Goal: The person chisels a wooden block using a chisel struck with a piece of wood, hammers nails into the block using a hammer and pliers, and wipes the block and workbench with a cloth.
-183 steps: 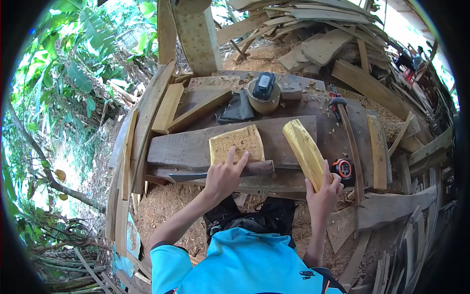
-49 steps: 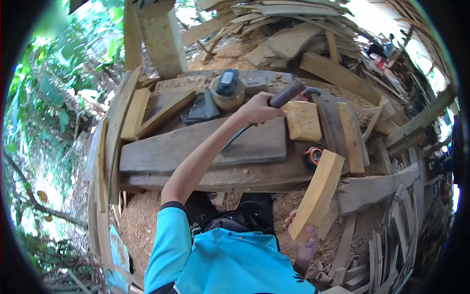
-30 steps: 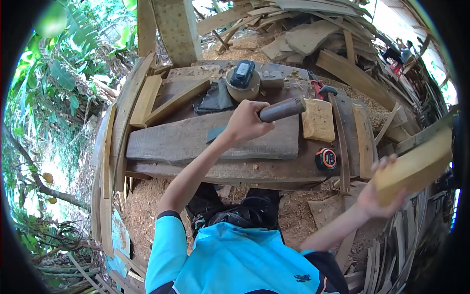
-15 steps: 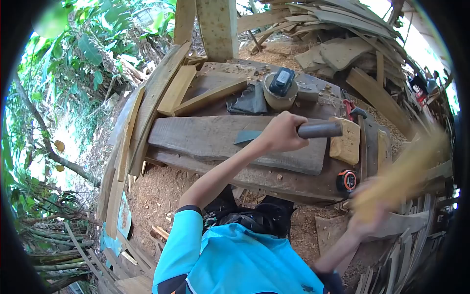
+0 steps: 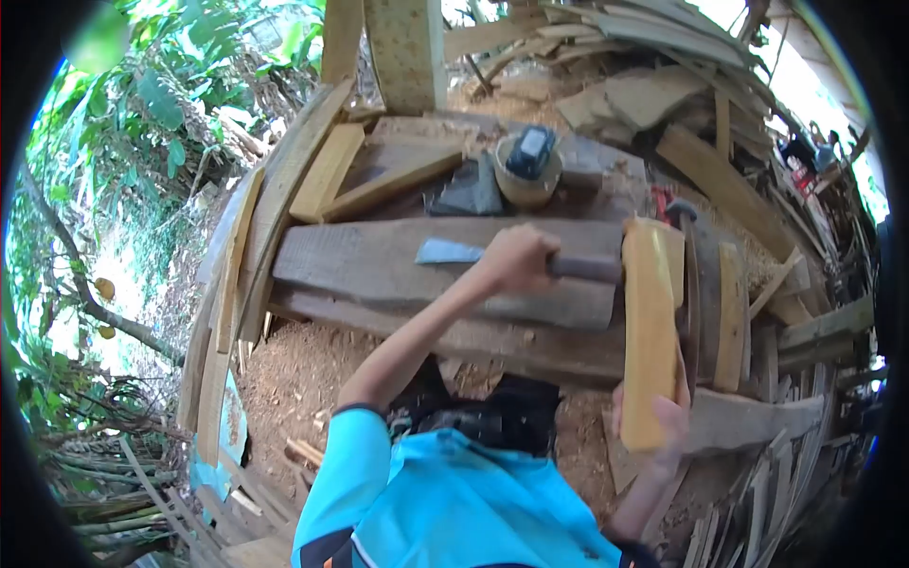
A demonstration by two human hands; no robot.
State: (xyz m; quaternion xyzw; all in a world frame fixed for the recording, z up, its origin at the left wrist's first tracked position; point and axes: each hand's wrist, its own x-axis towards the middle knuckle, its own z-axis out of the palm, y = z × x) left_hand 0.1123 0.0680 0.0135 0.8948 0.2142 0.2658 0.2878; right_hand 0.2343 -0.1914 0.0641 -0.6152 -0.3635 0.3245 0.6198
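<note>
My left hand is wrapped round a chisel. Its dark handle points right and its flat metal blade points left, over a thick weathered plank on the workbench. My right hand grips the near end of a yellowish wooden block, which stretches away from me. The far part of this block is beside the butt of the chisel handle; I cannot tell whether they touch. A second wooden block is mostly hidden behind it.
On the bench's far side, a black device rests on a round container, near a dark cloth. A red-and-dark tool lies at the right. Wood offcuts sit at the left, stacked boards behind, and shavings cover the ground.
The wooden block in my right hand has swung left to the chisel's handle end. My left hand and the chisel have shifted slightly left; more of the blade shows. The tape measure is now hidden.
</note>
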